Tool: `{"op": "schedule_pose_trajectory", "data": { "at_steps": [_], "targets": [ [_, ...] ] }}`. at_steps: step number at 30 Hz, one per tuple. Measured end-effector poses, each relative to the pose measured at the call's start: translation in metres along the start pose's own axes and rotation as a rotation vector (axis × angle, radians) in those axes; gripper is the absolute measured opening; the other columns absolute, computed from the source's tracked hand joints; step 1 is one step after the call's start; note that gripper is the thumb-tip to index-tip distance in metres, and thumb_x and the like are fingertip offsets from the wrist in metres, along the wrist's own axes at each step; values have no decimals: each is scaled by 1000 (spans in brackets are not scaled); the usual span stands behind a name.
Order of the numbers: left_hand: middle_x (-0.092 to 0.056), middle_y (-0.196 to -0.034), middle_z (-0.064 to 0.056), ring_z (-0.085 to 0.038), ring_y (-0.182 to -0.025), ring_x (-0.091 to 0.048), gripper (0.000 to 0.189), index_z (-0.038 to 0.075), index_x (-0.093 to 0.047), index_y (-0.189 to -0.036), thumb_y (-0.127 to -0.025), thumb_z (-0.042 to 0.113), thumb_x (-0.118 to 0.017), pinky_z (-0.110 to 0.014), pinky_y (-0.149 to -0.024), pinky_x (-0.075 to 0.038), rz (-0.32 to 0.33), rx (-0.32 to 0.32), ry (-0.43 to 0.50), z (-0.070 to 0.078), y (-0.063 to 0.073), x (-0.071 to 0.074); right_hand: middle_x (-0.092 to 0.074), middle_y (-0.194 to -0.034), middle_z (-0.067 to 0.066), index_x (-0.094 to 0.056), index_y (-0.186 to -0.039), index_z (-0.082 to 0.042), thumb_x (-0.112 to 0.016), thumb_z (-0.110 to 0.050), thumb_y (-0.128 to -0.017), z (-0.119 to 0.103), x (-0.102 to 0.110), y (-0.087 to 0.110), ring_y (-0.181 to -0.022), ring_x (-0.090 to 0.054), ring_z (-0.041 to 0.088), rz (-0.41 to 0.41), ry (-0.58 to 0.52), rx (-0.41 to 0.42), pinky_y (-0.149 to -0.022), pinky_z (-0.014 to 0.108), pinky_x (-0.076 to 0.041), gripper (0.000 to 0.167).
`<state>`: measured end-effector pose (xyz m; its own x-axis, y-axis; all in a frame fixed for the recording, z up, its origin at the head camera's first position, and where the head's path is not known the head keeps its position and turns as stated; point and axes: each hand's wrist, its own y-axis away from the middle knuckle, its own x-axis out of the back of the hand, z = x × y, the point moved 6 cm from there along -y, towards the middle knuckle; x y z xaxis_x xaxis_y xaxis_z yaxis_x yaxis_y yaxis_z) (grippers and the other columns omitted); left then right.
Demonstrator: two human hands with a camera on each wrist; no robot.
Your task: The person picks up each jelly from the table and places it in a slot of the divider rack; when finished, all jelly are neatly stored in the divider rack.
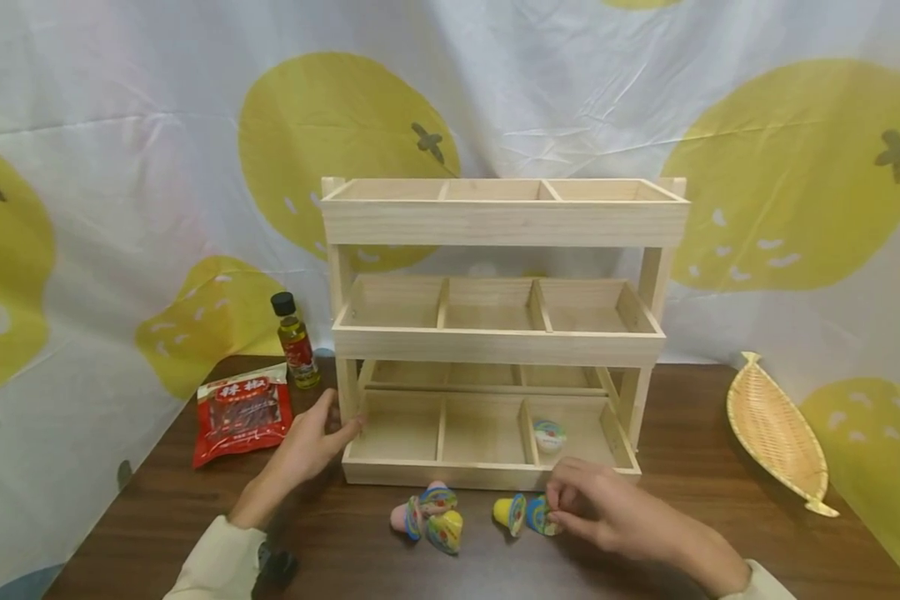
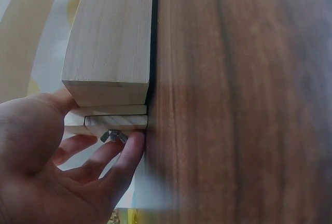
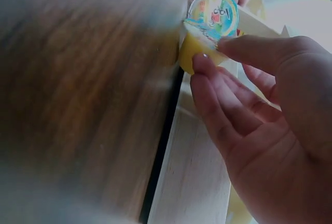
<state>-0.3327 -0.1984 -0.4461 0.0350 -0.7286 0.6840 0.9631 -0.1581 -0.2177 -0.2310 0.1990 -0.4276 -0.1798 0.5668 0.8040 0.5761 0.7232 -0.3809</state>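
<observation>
My left hand [image 1: 317,437] grips the lower left end of a three-tier wooden rack [image 1: 506,223]. In the left wrist view its fingers curl round the side boards beside a dark wing nut [image 2: 113,136]. Just in front of the bottom tier, my right hand [image 1: 607,510] pinches a yellow jelly cup [image 3: 192,54] between thumb and fingers, the cup partly covered by the hand. Close beside it lies another yellow jelly cup [image 1: 507,512]. A white jelly cup [image 1: 549,436] sits in the bottom tier's right compartment.
Several jelly cups [image 1: 444,532], pink and yellow, lie together before the rack. Left of it are a red packet [image 1: 242,414] and an oil bottle [image 1: 297,346] with a black cap. A woven boat-shaped basket [image 1: 777,433] lies at the table's right edge. A patterned cloth hangs behind.
</observation>
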Motion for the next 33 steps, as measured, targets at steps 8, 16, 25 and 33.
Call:
{"op": "schedule_pose_trajectory", "data": {
  "at_steps": [8,16,25,33],
  "targets": [
    [-77,-96,-4,-14,-86,-69,28,11,-58,-118,-105,32,-72,-30,-72,-52,-12,10,-11,0,-1,0,-76,-131,10,-65,-143,-7,-72,4,-99,1,-3,2,-100,-74,9,-8,-82,27,-83,26,-62,46],
    [-77,-96,-4,-13,-85,-68,30,10,-58,-120,-106,32,-71,-30,-72,-52,-9,15,-3,2,0,1,-77,-132,10,-70,-139,-4,-71,-10,-105,6,-3,2,-97,-74,3,-76,-129,-99,-81,25,-62,35],
    [-76,-94,-4,-14,-84,-67,29,11,-58,-119,-105,32,-72,-30,-72,-52,2,11,-17,0,-1,-1,-79,-127,2,-68,-142,-8,-77,-30,-103,5,-1,0,-94,-75,1,-116,-138,-145,-80,27,-63,46],
    [-78,-97,-4,-14,-87,-70,31,10,-59,-122,-106,32,-72,-31,-73,-53,-4,28,-4,0,0,0,-77,-128,-3,-73,-129,-18,-84,-35,-97,1,-3,-1,-91,-70,-2,-93,-17,-113,-81,28,-60,38]
  ]
}}
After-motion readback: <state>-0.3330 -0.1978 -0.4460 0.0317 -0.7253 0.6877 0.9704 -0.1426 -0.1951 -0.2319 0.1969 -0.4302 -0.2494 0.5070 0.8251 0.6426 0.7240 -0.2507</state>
